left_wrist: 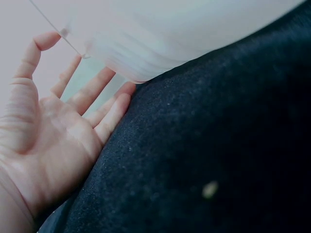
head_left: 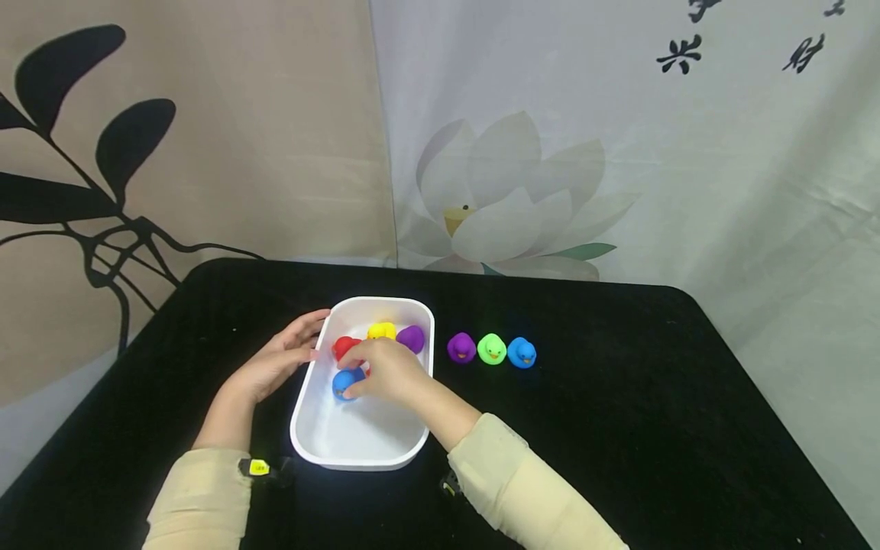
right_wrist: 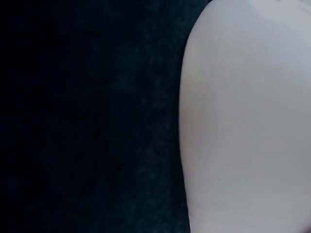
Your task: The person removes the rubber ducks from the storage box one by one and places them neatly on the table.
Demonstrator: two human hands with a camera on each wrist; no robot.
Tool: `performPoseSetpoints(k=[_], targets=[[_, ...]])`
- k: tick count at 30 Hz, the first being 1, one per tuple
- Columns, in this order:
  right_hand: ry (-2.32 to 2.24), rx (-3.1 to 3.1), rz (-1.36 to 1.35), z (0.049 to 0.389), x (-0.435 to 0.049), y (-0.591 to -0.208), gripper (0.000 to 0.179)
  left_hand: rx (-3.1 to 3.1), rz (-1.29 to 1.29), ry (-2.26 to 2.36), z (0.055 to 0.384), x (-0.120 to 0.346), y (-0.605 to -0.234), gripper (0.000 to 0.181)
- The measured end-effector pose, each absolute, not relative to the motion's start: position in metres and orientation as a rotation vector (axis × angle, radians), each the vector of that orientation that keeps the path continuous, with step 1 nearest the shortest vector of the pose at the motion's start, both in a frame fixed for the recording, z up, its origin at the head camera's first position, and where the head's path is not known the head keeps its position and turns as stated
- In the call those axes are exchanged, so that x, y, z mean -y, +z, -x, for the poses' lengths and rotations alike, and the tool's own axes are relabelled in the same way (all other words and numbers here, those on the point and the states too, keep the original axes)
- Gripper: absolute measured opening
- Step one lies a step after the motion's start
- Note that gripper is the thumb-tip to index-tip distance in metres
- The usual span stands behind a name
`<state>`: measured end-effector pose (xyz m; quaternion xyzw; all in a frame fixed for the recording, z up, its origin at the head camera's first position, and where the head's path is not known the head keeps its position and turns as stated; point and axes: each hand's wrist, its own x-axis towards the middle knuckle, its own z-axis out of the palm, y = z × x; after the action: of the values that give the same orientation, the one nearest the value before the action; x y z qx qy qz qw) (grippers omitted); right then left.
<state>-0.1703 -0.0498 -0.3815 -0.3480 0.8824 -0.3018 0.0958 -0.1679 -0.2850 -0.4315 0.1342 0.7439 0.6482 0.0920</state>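
Note:
In the head view a white plastic tray (head_left: 364,451) holds several small rubber ducks. My right hand (head_left: 392,370) reaches over its right rim, thumb and fingers pinching a blue rubber duck (head_left: 341,384) inside. Close to those fingers sit a red duck (head_left: 344,347), a yellow duck (head_left: 382,330) and a purple duck (head_left: 411,338); a bit more red shows under the hand. My left hand (head_left: 278,363) is at the tray's left side. In the left wrist view that hand (left_wrist: 63,116) has its fingers extended against the outer wall (left_wrist: 160,43). The right wrist view does not show the right hand.
Right of the tray, a purple duck (head_left: 461,347), a green duck (head_left: 492,349) and a blue duck (head_left: 522,353) stand in a row. All rests on a black-covered table (head_left: 619,428). Behind it hangs a printed curtain (head_left: 275,137). The tray's wall (right_wrist: 243,121) fills the right wrist view's right side.

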Motion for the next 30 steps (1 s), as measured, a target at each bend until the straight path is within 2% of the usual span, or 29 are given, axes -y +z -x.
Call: performPoseSetpoints(k=[16, 30], targets=[[-0.761, -2.687, 1.054, 0.170, 0.053, -0.383, 0.038, -2.224, -0.388, 1.915, 0.167, 0.284, -0.430, 0.068], [-0.975, -2.615, 1.055, 0.163, 0.040, -0.374, 0.040, -2.213, -0.392, 1.921, 0.168, 0.284, -0.431, 0.068]])
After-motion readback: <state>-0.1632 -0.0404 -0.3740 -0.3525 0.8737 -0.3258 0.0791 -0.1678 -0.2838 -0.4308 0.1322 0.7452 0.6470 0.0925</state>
